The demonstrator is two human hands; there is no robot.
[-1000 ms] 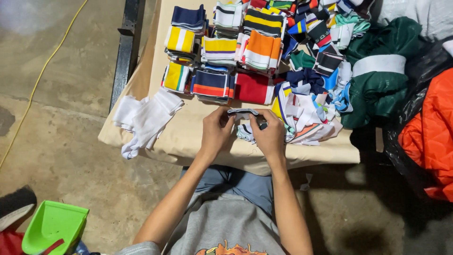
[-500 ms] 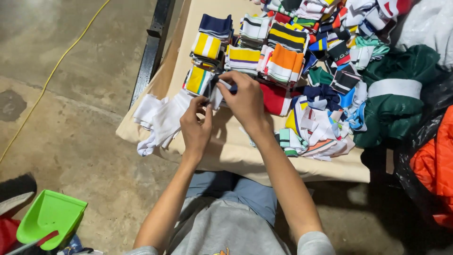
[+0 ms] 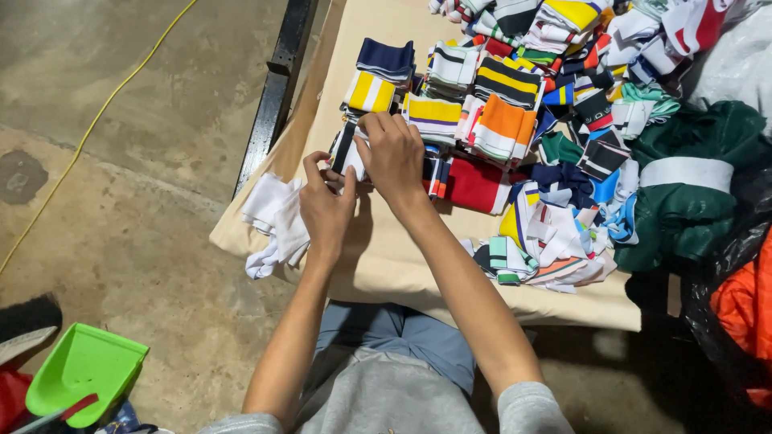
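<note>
A folded black-and-white striped sock (image 3: 347,149) lies at the left end of a row of folded striped socks on the tan table (image 3: 386,257). My right hand (image 3: 394,157) lies flat over it and presses it down. My left hand (image 3: 326,205) pinches the sock's near edge with its fingertips. A pile of plain white socks (image 3: 273,221) sits just left of my left hand. Neat stacks of folded socks (image 3: 474,96) fill the table behind my hands.
A loose heap of unfolded striped socks (image 3: 555,241) lies to the right, beside a green-and-white garment (image 3: 683,185) and an orange one (image 3: 744,313). A black rail (image 3: 269,88) runs along the table's left side. A green dustpan (image 3: 80,374) and yellow cord (image 3: 96,120) lie on the concrete floor.
Both hands carried the folded sock from in front of my body to the left end of the row. Now the right hand presses it flat there.
</note>
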